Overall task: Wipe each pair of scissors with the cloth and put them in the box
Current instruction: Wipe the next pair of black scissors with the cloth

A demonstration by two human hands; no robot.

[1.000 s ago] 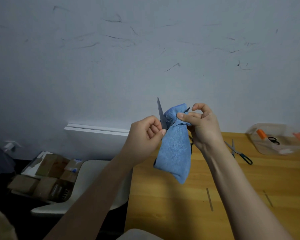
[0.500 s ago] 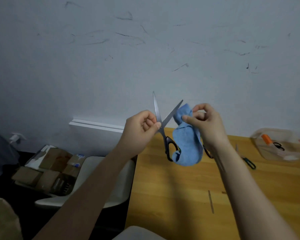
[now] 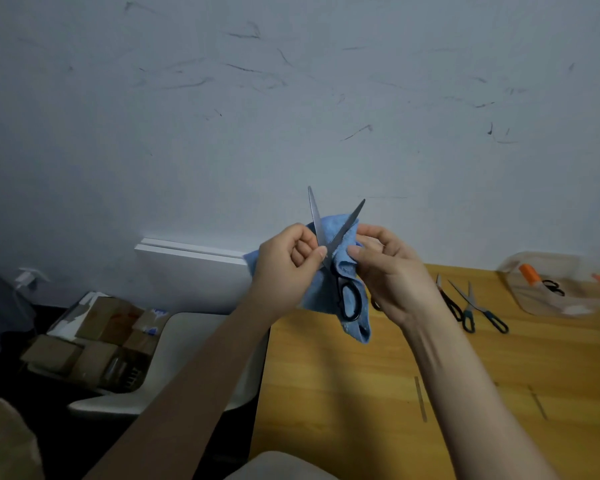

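**Wiping the open scissors, both hands raised over the table edge**

Holding the work up in front of the wall, the left hand (image 3: 288, 268) has its fingers curled in. Its thumb and first finger pinch the black-handled scissors (image 3: 342, 233) just at the place where the two blades cross. The blades stand apart in a V with the tips up, and the black rings hang down. The right hand (image 3: 392, 275) grips the blue cloth (image 3: 355, 327). Its thumb presses the cloth beside the right blade, and the other fingers are bent loosely behind it. The cloth lies behind both blades and the rings, and one corner hangs down below them.

On the wooden table (image 3: 361, 393), more pairs of scissors (image 3: 471, 301) lie flat to the right of the right wrist. Farther right stands the clear box (image 3: 575, 299), with a small black pair and orange things in it. A white chair (image 3: 174, 341) stands left of the table.

Half a second ago the cloth was bunched to the right of the scissors, around the right blade only, and the rings hung free on its left side. Now it is spread wider and reaches behind the left hand too. The blades were already open then. One second ago the cloth covered almost all of the scissors.
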